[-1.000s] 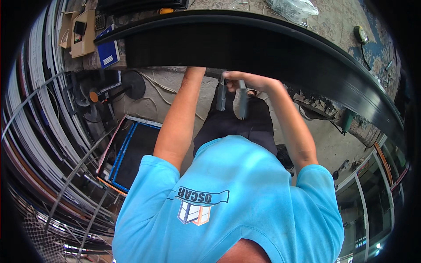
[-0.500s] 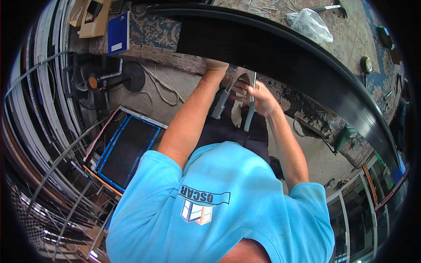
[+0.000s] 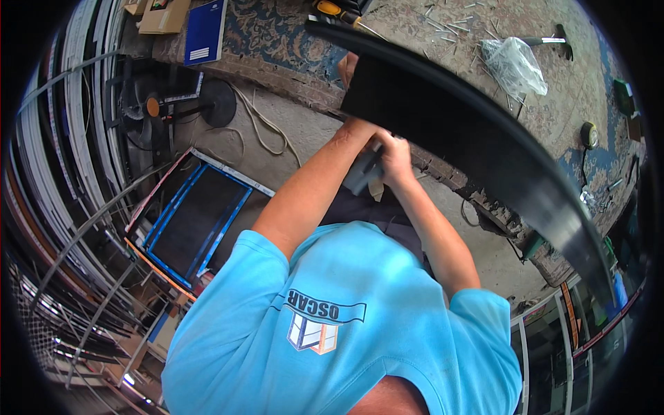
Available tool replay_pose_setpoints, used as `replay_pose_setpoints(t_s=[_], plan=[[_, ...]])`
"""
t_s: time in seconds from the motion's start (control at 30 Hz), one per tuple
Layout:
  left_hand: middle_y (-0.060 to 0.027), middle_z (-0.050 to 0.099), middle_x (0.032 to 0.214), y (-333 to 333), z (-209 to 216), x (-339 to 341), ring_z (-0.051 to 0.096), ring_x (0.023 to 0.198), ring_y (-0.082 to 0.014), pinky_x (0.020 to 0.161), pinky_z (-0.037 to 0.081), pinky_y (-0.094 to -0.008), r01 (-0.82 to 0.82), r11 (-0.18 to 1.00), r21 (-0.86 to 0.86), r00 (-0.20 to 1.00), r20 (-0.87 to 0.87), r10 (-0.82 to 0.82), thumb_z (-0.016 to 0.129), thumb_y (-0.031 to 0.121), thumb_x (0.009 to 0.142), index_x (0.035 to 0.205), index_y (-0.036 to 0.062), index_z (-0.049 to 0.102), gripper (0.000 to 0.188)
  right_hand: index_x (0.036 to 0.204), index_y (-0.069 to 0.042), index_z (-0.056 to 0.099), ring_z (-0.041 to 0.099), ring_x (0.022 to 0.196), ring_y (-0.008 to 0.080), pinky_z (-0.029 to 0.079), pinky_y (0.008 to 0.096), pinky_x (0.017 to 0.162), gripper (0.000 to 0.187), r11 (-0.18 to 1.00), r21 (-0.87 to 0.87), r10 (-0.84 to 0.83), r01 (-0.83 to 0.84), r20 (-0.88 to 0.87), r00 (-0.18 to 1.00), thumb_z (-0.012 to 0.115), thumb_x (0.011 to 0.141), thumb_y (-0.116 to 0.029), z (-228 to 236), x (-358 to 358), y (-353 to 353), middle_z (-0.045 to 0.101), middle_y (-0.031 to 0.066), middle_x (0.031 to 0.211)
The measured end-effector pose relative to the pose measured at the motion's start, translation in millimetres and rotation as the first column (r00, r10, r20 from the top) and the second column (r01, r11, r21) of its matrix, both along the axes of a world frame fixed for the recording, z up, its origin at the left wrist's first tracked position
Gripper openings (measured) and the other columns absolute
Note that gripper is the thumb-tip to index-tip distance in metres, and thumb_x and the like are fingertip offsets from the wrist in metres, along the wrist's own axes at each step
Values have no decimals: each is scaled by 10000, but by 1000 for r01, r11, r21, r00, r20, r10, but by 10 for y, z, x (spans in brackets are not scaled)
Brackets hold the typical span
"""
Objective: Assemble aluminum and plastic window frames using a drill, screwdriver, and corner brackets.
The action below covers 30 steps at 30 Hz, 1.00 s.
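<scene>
**Close work at a half-hidden edge**

At upper left, a blue, flat notebook (image 3: pixel 205 33) lies on the bench covered in worn, patterned carpet (image 3: pixel 273 38). Right of it, the person's bare left hand (image 3: pixel 348 67) reaches behind the end of a long, glossy black profile (image 3: pixel 443 114); some fingers show past that end, but I cannot tell how firmly they grip. Just below, at upper centre, the bare right hand (image 3: pixel 395 158) is wrapped around a grey, two-handled tool (image 3: pixel 361 176), its handles apparently close together (its working end is hidden). The profile runs from upper centre to the right edge, below a crumpled, clear plastic bag (image 3: pixel 515 66).

The step in hand looks like squeezing the tool near the profile's end; the next move calls for a steady profile and a controlled release of the handles.
</scene>
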<state>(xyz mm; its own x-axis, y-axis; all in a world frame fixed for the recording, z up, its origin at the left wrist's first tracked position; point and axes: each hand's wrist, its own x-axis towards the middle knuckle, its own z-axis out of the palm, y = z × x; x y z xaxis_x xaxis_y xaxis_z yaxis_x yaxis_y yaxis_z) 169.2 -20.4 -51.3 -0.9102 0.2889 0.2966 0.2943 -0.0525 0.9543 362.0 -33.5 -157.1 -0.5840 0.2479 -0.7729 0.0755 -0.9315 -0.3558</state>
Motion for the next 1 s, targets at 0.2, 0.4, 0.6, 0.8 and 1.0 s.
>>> replay_pose_setpoints(t_s=[0.2,0.4,0.6,0.8,1.0], plan=[[-88,675,866,-200,-286,-97,676,778,-113,744,598,-261,-37,923,382,967,247,-63,758,210,978,946,69,537,265,1226,19,625,702,954,239,587,364,825,395,738,80,667,-670,-240,706,755,939,-219,1185,-175,810,703,128,1072],[-85,672,895,26,-15,-26,680,846,-108,787,593,-263,265,913,310,924,190,-332,736,216,994,951,79,540,243,1457,83,454,630,1257,397,590,514,1017,723,744,-172,515,-645,-468,718,786,908,-251,1296,-10,1483,611,251,1332],[-100,631,991,52,-690,-4,618,925,-201,845,532,-372,-449,881,-152,803,-502,322,669,296,1003,1056,42,594,270,1374,-19,558,632,1282,304,502,481,1105,469,842,59,532,-536,-256,807,637,1055,-354,977,11,931,648,186,1361],[-106,640,1016,-61,-1289,-16,616,933,-240,845,521,-410,-519,798,-307,783,-544,301,670,285,985,1092,30,630,279,1370,-25,561,672,1158,277,543,436,1014,561,923,-36,313,-382,-506,804,571,1063,-495,1259,-149,700,670,162,1278],[-109,666,1016,-410,-1697,-158,635,916,-257,825,527,-422,-371,823,-430,908,-355,224,695,246,958,1101,28,659,263,1292,-33,584,693,1002,220,570,390,859,581,948,-81,257,-307,-372,892,571,1042,-557,1483,-356,568,695,120,1135]])
